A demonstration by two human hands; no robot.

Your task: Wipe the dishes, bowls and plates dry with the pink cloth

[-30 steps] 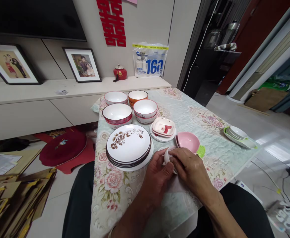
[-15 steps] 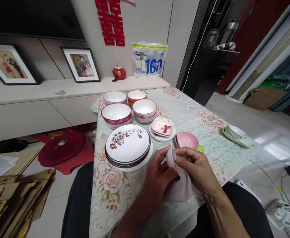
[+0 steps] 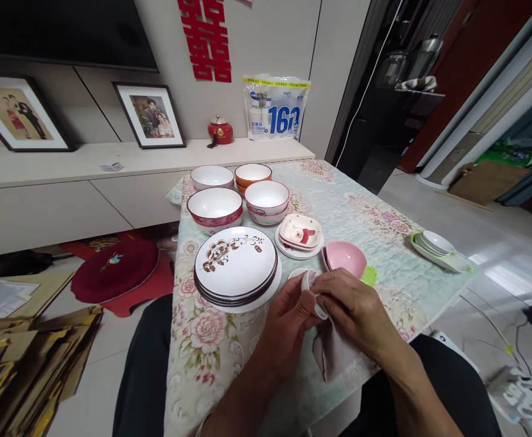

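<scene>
the left hand grips a small white dish while the right hand holds a pale cloth.

Light is soft, with glare on the floor at right.

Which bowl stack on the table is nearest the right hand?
The pink bowls, just beyond the right hand; the four large bowl stacks and the white bowls at far right are farther off.

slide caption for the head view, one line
Left hand holds a white dish, right hand a cloth, beside stacked plates.
</scene>
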